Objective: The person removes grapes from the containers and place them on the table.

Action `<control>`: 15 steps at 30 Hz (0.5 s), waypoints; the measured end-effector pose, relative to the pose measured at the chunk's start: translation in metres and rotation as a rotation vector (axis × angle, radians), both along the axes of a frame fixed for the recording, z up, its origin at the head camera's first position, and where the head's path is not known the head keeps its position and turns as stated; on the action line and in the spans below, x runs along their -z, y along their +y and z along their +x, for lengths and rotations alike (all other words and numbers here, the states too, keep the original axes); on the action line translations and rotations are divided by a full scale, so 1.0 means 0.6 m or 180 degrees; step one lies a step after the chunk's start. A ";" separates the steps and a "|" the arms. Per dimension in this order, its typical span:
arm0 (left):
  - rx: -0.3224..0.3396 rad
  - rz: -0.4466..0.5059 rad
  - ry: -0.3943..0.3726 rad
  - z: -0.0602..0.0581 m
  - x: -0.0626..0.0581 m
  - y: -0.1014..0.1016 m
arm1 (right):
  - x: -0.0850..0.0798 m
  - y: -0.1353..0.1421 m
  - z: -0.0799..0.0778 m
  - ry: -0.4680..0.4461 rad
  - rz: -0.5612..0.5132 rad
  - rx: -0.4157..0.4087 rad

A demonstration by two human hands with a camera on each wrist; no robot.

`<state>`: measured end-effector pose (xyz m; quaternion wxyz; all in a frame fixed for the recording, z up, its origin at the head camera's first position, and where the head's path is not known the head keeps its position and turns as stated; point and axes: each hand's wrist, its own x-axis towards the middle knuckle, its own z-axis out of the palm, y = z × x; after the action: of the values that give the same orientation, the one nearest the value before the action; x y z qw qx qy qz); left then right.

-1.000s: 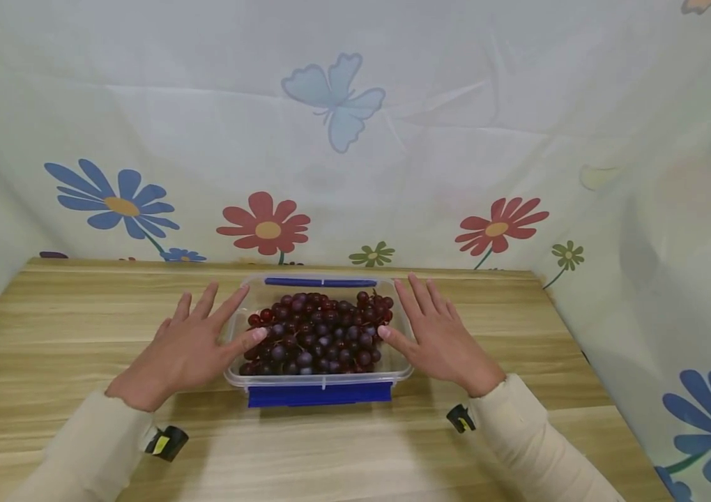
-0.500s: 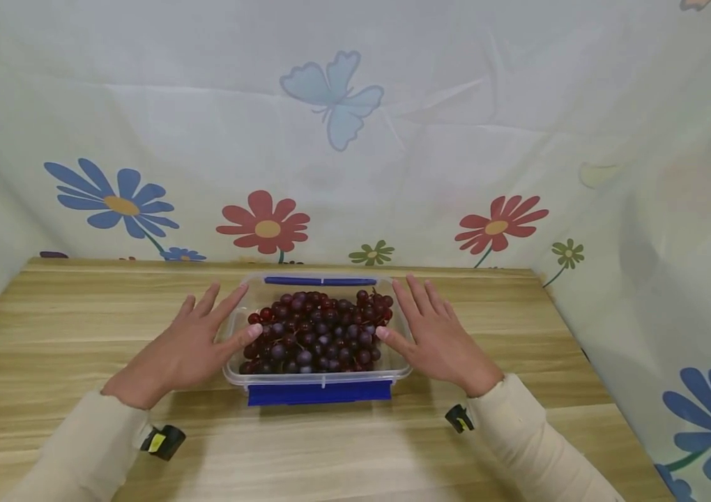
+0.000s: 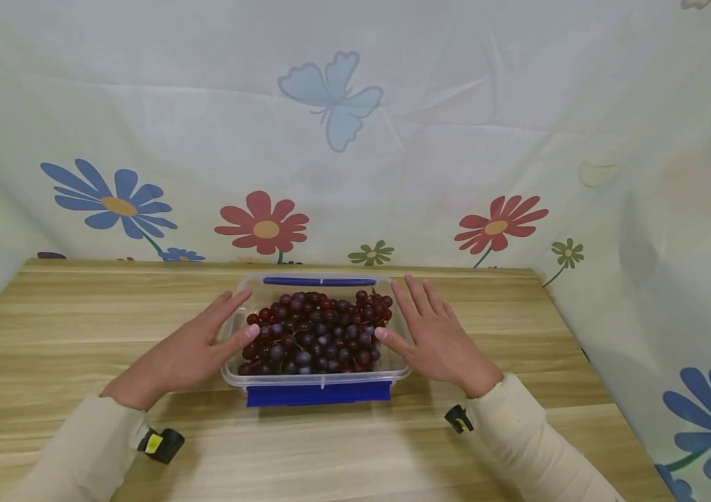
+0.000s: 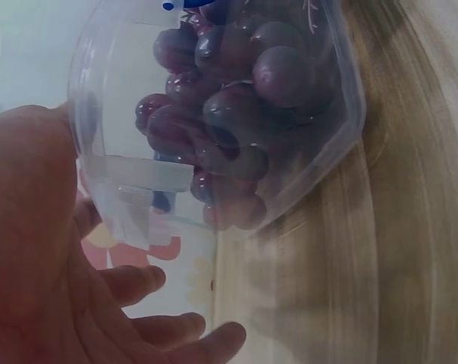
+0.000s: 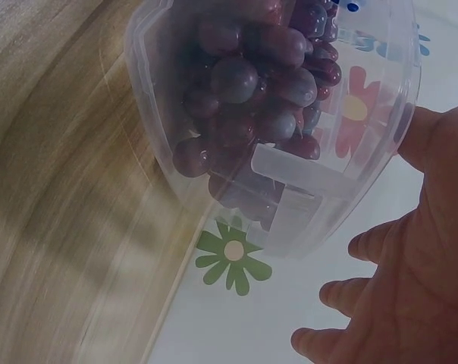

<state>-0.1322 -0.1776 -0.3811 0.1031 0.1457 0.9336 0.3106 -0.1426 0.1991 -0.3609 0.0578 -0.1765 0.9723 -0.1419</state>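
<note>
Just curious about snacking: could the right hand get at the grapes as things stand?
Probably yes: the container looks open on top, leaving the grapes uncovered, and the right hand is beside it, thumb pointing toward them.

No lettering, brand, number or sign can be read on the clear box (image 3: 355, 379), its blue front clip (image 3: 318, 394) or the patterned backdrop (image 3: 431, 160); the yellow patch (image 3: 154, 443) on the left black wrist piece (image 3: 171, 445) (quite tiny) is too small to tell.
</note>
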 end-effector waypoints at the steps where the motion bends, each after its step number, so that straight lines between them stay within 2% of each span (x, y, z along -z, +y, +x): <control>1: -0.0001 0.0042 0.0006 0.000 0.002 0.000 | 0.000 0.000 0.000 -0.0008 -0.0007 0.0001; 8: -0.0042 0.0268 -0.0017 0.000 0.011 0.000 | -0.002 -0.001 0.000 -0.0014 -0.0026 -0.0006; 15: -0.0108 0.0331 -0.0044 -0.001 0.020 0.001 | -0.001 -0.001 0.000 -0.0015 -0.0032 -0.0013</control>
<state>-0.1328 -0.1773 -0.3933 0.0964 0.1329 0.9178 0.3614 -0.1425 0.1988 -0.3604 0.0595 -0.1784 0.9711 -0.1470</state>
